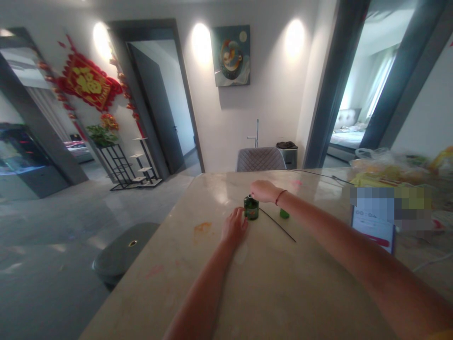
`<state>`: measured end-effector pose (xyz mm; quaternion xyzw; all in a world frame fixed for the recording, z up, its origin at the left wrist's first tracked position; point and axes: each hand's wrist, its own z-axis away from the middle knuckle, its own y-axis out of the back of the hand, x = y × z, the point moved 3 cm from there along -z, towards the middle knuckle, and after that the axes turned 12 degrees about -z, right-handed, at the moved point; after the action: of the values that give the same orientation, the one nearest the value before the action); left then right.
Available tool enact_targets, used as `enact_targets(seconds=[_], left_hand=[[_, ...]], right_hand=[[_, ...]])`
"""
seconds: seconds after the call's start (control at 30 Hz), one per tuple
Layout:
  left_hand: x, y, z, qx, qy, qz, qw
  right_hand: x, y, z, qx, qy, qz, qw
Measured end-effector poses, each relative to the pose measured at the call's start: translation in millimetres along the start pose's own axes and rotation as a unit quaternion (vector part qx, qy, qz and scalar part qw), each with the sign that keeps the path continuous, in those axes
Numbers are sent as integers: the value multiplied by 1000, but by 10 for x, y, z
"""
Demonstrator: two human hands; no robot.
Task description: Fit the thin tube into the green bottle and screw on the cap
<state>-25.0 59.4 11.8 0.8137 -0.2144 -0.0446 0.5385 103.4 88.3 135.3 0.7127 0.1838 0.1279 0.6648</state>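
Note:
A small dark green glass bottle [251, 209] with a label stands upright on the table. My left hand [234, 225] holds it low on its left side, fingers curved against the glass. Directly above the mouth is my right hand [264, 191], its fingers closed in a pinch. A small pale bit shows at the bottle's neck under those fingers, but what they grip is hidden. A bright green cap [284, 213] lies on the table under my right forearm. Beside the bottle, a thin dark stick [279, 225] slants across the tabletop toward me.
The pale marble table [170, 283] has orange and pink stains. On the right are a phone with a lit screen [375, 226] and plastic bags [385, 163]. A grey quilted chair [261, 159] stands at the far edge, and a grey-green stool [120, 257] at the left.

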Motion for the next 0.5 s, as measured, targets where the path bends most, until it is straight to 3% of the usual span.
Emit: enact_targets(seconds=[0.23,0.5], left_hand=[[19,27,6,-11,-8,0,1000],[23,50,17,-16,-9,3,1000]], right_hand=[[-12,-3,3,5,13,-22,1000],[77,-57,-271,-50,33,-117,991]])
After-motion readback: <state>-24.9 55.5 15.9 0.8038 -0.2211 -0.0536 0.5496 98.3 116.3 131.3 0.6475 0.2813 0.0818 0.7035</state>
